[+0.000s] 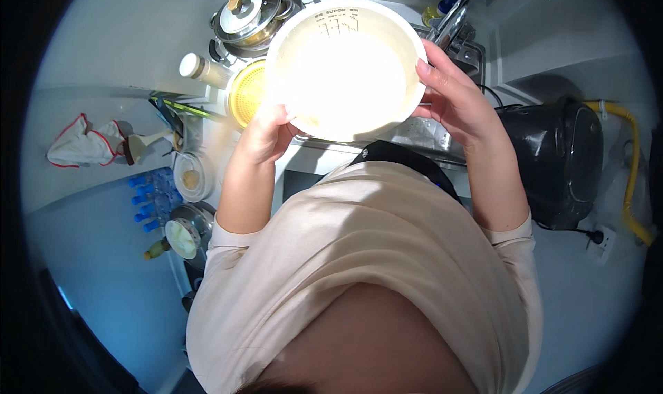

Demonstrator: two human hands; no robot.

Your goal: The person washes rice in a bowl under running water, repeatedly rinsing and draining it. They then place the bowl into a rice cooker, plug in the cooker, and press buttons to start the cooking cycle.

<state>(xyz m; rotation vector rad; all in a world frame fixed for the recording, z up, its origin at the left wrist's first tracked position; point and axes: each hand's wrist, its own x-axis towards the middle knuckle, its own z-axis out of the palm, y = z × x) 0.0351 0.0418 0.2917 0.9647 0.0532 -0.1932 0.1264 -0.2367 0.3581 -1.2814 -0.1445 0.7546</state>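
Note:
Both my hands hold a round rice cooker inner pot (409, 42) up in front of me, tilted so its inside faces the camera. Measuring marks and the SUPOR name show on its upper inner wall. Strong glare washes out the bottom, so I cannot tell what is in it. My left hand (269, 132) grips the lower left rim, thumb over the edge. On the right rim rests my right hand (453, 93), its fingers spread along the outer wall. Partly behind the pot sits a yellow colander (246, 93), and a metal sink (419, 135) lies beneath.
A lidded steel pot (248, 21) and a white-capped jar (202, 68) stand at the back left. A faucet (450, 23) rises behind my right hand. At right is a black appliance (554, 161); at left, several blue-capped bottles (155, 194) and a bowl (182, 238).

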